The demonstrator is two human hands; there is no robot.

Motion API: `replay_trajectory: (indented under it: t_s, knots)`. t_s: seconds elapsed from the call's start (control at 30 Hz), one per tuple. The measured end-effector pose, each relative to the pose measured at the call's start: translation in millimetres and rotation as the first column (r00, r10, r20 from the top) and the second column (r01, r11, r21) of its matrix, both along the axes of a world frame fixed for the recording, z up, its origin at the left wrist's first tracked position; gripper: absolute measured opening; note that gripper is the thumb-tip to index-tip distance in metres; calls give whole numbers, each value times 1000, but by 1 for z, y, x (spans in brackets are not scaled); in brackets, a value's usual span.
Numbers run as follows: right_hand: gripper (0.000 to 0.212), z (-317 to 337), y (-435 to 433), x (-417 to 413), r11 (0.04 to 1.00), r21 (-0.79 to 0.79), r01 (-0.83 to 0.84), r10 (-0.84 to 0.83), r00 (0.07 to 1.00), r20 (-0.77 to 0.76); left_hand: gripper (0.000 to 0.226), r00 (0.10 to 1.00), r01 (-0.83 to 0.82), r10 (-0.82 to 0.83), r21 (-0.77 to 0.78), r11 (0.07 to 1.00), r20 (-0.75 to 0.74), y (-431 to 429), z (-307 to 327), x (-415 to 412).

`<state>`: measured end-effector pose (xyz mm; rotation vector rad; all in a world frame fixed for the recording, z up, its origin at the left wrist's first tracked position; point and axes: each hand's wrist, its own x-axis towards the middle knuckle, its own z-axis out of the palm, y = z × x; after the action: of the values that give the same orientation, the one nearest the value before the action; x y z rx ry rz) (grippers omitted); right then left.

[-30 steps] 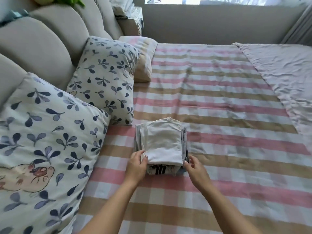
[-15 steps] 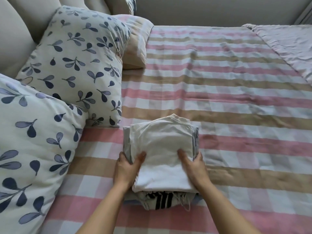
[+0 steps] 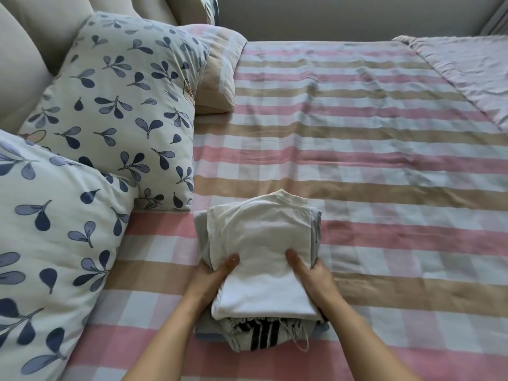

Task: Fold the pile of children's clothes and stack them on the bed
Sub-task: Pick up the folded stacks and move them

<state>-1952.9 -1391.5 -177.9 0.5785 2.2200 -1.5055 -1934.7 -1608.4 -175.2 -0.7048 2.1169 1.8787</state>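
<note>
On bed [image 3: 357,188], left hand [image 3: 210,280], right hand [image 3: 316,279] clamp clothes stack [image 3: 261,237], fingers [image 3: 228,266] partly hidden.

Top garment [image 3: 264,243], in the grip: plain cream-white.
Printed garment [image 3: 258,335], under the grip: white with black bars.
Side layers [image 3: 200,229], at the grip's left edge: pale grey.
Bed sheet [image 3: 357,166], beneath and beyond the grip: pink, tan and white checked bands.
Pillows [image 3: 123,105], left of the grip: white with navy leaf sprigs.
Quilt [image 3: 467,70], far right of the grip: plain pale pink.

bed [image 3: 357,166]: striped | on it: clothes stack [image 3: 261,243]; pillows [image 3: 123,105]; possibly quilt [image 3: 467,67]
</note>
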Motion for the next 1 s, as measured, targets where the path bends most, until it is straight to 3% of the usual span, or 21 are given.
replay_trajectory:
  t_s: [0.2, 0.37, 0.6, 0.87, 1.0]
  knots:
    - [74, 17, 16, 43, 999, -29, -29, 29, 999, -29, 65, 1000, -22, 21, -9, 1000, -8, 19, 13, 44]
    - [55, 35, 44, 129, 999, 6, -45, 45, 997, 60, 65, 996, -54, 50, 47, 997, 78, 43, 21, 134]
    - [46, 76, 79, 257, 998, 42, -40, 34, 989, 145, 63, 979, -49, 37, 57, 997, 199, 79, 52, 257]
    - [52, 176, 106, 344, 996, -12, 85, -84, 994, 72, 79, 987, 53, -63, 69, 996, 150, 107, 156, 324]
    - [50, 241, 124, 378, 989, -15, 147, -147, 989, -1, 73, 987, 126, -133, 85, 988, 84, 119, 227, 339]
